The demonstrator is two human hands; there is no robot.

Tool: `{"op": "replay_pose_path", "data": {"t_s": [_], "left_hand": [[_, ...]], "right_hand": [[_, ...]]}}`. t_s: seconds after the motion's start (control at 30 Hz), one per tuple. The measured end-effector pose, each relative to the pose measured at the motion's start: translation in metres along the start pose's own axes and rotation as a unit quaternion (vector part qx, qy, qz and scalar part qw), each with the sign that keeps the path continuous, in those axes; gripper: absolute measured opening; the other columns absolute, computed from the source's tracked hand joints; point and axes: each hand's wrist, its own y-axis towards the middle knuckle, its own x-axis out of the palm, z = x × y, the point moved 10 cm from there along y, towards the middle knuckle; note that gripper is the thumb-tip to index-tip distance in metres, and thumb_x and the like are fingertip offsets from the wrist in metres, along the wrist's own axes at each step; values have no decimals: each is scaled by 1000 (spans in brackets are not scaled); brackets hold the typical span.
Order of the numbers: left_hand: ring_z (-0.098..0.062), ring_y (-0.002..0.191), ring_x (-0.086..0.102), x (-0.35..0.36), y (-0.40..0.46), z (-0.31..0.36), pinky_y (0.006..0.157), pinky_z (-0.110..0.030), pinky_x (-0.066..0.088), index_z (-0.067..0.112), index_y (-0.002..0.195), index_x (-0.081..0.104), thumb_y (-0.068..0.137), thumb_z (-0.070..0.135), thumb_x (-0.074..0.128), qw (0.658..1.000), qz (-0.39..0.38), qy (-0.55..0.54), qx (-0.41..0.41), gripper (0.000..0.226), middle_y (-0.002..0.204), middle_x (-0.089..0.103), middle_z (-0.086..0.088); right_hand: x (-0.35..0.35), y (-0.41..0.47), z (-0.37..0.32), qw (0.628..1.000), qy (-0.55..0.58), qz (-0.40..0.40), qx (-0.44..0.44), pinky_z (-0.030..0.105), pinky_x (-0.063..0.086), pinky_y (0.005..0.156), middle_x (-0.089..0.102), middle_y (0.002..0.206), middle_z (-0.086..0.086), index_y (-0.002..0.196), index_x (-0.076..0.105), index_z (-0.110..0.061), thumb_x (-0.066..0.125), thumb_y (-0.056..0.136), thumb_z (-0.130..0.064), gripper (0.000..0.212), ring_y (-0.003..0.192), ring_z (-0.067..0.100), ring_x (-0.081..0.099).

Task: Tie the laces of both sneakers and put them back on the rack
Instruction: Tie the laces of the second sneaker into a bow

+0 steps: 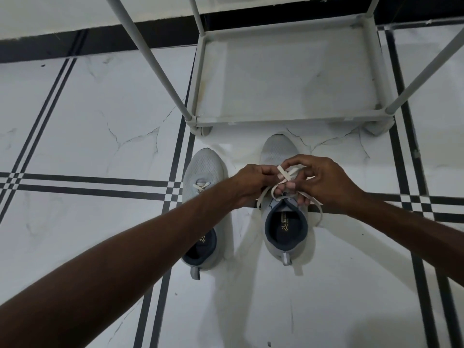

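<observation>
Two grey sneakers with dark blue linings stand side by side on the tiled floor, toes toward the rack. Over the tongue of the right sneaker (277, 149), my left hand (251, 183) and my right hand (326, 182) each pinch part of its cream laces (285, 174), which cross between my fingers. One lace end trails down the shoe's right side. My left forearm partly covers the left sneaker (203, 169); its lace shows only as a small crossing near the tongue. The grey rack (288, 118) stands just beyond the toes, and nothing lies on its bottom shelf.
Four grey rack poles rise from the shelf corners; the near left pole (155, 61) and near right pole (424, 69) lean across the view. White marble-look floor tiles with black stripe lines surround the shoes. A black skirting and a white wall run behind the rack.
</observation>
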Motion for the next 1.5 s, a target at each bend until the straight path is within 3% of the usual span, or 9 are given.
{"op": "replay_pose_path", "data": {"t_s": [0.3, 0.57, 0.7, 0.8, 0.9, 1.1, 1.23, 1.37, 1.5], "left_hand": [[-15, 72, 61, 11, -8, -10, 71, -20, 55, -2, 99, 68, 96, 5, 58, 997, -43, -46, -35, 12, 84, 66, -12], [-10, 62, 52, 4, -2, -7, 57, -16, 52, -9, 121, 62, 96, 3, 57, 1000, 5, 0, -9, 28, 81, 59, -11], [-13, 63, 52, 6, -2, 0, 61, -19, 51, -9, 115, 63, 100, 11, 54, 991, -24, 126, 26, 27, 83, 56, -16], [-15, 65, 62, 14, -4, 27, 67, -27, 54, -3, 103, 70, 96, 24, 61, 939, -47, 324, 104, 29, 79, 67, -19], [-3, 62, 62, 25, -9, 55, 67, -22, 49, 14, 88, 78, 86, 33, 73, 829, -12, 526, 191, 19, 68, 71, 3], [-22, 63, 58, 48, -30, 61, 58, -38, 49, 10, 78, 67, 76, 18, 67, 695, 80, 628, 342, 8, 72, 68, -5], [-24, 61, 53, 40, -37, 60, 53, -38, 45, 9, 74, 57, 74, 11, 69, 698, 140, 595, 373, 13, 73, 59, -7], [-23, 66, 55, 39, -40, 58, 57, -40, 47, 8, 75, 59, 75, 9, 69, 723, 133, 558, 384, 11, 79, 58, -5], [-18, 82, 63, 13, -44, 46, 71, -36, 52, 13, 73, 63, 74, 17, 78, 803, 164, 472, 325, 15, 88, 66, 0]], "right_hand": [[7, 3, 2, 999, -7, -50, -1, 24, 53, 52, 69, 66, 19, 108, 68, -23, 77, 80, -9, 33, 51, 25, 68], [13, 10, 31, 988, 96, -104, 56, 34, 55, 57, 69, 82, 23, 104, 49, 0, 66, 87, 3, 24, 61, 29, 67], [13, 12, 46, 977, 136, -135, 93, 37, 52, 67, 68, 77, 21, 92, 54, -1, 63, 89, 4, 10, 67, 31, 63], [17, 14, 48, 971, 154, -144, 109, 34, 49, 62, 64, 76, 18, 93, 56, -5, 62, 90, 2, 10, 62, 25, 59], [21, 17, 53, 970, 139, -146, 135, 29, 40, 53, 62, 74, 14, 93, 58, -7, 58, 93, -1, 6, 53, 17, 49], [21, 13, 60, 958, 139, -143, 208, 25, 35, 49, 66, 78, 19, 104, 65, -3, 46, 93, 0, 22, 42, 10, 43], [20, 14, 62, 962, 107, -142, 209, 20, 40, 48, 69, 91, 20, 115, 71, -10, 53, 94, -3, 28, 44, 6, 43], [10, 13, 54, 974, 93, -115, 170, 25, 58, 61, 74, 85, 20, 111, 70, -4, 63, 88, 2, 24, 63, 19, 70], [-13, 16, 27, 987, -159, -24, 21, 23, 56, 66, 75, 64, 1, 78, 76, -17, 84, 72, -16, 10, 59, 11, 72]]}}
